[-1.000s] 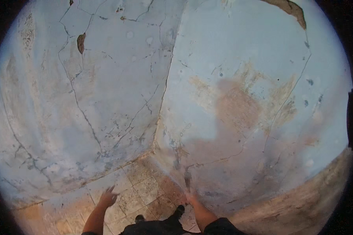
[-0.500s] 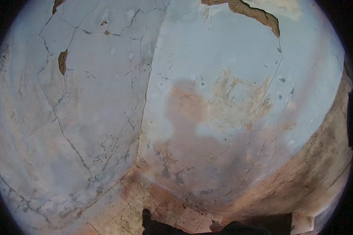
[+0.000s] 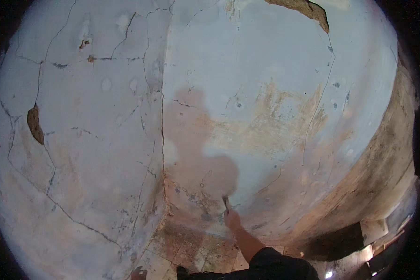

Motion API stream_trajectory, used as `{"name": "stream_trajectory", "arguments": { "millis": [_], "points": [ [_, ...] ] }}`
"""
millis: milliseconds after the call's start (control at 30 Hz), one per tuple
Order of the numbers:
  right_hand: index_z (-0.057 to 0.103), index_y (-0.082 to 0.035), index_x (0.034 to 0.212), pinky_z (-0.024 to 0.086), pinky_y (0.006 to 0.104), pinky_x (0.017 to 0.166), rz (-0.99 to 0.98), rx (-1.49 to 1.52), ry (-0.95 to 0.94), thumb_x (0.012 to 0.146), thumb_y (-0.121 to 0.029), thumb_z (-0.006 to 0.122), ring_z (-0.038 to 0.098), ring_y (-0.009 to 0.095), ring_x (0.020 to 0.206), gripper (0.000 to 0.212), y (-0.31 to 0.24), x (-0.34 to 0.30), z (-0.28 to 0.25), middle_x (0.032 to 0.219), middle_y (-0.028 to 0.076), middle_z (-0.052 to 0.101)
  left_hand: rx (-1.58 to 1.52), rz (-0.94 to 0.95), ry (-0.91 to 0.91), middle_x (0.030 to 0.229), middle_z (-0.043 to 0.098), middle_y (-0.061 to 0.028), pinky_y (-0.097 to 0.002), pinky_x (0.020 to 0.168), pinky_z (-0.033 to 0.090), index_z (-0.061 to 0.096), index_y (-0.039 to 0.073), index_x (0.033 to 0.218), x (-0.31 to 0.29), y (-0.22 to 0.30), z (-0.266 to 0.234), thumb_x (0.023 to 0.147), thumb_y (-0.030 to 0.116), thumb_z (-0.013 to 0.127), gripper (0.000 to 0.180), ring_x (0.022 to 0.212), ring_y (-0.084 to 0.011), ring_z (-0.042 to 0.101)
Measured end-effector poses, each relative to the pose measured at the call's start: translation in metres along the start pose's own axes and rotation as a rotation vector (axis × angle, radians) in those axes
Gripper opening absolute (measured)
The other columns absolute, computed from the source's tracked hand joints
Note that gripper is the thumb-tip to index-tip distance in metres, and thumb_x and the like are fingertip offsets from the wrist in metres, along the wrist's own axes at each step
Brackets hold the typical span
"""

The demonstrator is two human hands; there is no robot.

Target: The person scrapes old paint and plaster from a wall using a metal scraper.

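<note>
My right hand (image 3: 231, 218) reaches out from a dark sleeve, closed around the handle of a slim hand tool that looks like a scraper (image 3: 225, 201). The narrow dark end of the tool points up at the low part of the pale blue wall (image 3: 266, 60); whether it touches the plaster I cannot tell. At the lower edge, only part of my left hand (image 3: 138, 273) shows, its fingers loosely bent and apart, with nothing visible in them. It is nearest the tiled floor by the left wall (image 3: 93, 168).
Two cracked, stained walls meet at a corner seam (image 3: 163, 121). Broken plaster leaves a brown hole (image 3: 34, 124) on the left and a ragged gap (image 3: 308, 11) at the top. Below lie dirty floor tiles (image 3: 184, 249) and a dark shoe (image 3: 182, 271). A dark panel (image 3: 333, 242) stands lower right.
My right arm has come up into view, with the tool held toward the wall. My left hand now shows at the lower edge. The view and my shadow have shifted left.
</note>
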State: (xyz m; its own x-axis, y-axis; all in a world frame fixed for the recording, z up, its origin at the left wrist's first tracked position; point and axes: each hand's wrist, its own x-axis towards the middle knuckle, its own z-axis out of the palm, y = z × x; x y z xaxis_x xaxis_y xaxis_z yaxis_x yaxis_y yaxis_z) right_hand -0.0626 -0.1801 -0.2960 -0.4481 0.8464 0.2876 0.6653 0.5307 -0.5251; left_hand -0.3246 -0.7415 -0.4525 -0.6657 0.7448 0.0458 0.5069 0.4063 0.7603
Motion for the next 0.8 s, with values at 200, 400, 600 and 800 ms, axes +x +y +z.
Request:
{"name": "stream_trajectory", "arguments": {
  "millis": [200,400,600,800],
  "points": [
    [0.04,-0.016,0.16,0.052,0.0443,0.074,-0.149,0.147,0.527,0.1,-0.006,0.051,0.064,0.044,0.076,0.063,-0.153,0.224,-0.143,0.087,0.03,0.064,-0.099,0.02,0.127,0.112,0.073,-0.023,-0.046,0.1,0.051,0.069,-0.002,0.12,0.038,-0.011,-0.069,0.095,0.016,0.069,0.03,0.111,-0.0387,0.066],
    [0.041,-0.018,0.16,0.051,0.0463,0.076,-0.193,0.045,0.785,0.1,-0.007,0.051,0.066,0.043,0.081,0.062,-0.251,0.314,-0.233,0.094,0.028,0.068,0.019,0.338,-0.13,0.155,0.048,-0.025,-0.0483,0.117,0.039,0.048,0.003,0.151,0.321,0.226,-0.095,0.091,0.017,0.074,0.066,0.145,-0.0435,0.044],
    [0.042,-0.018,0.16,0.05,0.0434,0.069,-0.082,0.075,0.789,0.099,-0.003,0.053,0.063,0.038,0.071,0.064,-0.265,0.288,-0.161,0.084,0.026,0.065,-0.052,1.131,0.22,0.171,0.018,-0.0174,-0.0549,0.123,0.028,0.035,0.018,0.162,0.565,0.567,-0.146,0.087,0.016,0.079,0.087,0.154,-0.0409,0.025],
    [0.035,-0.026,0.163,0.052,0.0467,0.072,-0.056,-0.054,0.767,0.103,-0.01,0.051,0.068,0.039,0.081,0.064,-0.265,0.306,-0.116,0.087,0.024,0.067,0.706,0.955,0.296,0.174,-0.011,-0.0099,-0.0755,0.12,0.014,0.001,0.033,0.167,0.636,0.694,-0.16,0.064,0.037,0.097,0.142,0.16,-0.0369,-0.003]
  ]
}}
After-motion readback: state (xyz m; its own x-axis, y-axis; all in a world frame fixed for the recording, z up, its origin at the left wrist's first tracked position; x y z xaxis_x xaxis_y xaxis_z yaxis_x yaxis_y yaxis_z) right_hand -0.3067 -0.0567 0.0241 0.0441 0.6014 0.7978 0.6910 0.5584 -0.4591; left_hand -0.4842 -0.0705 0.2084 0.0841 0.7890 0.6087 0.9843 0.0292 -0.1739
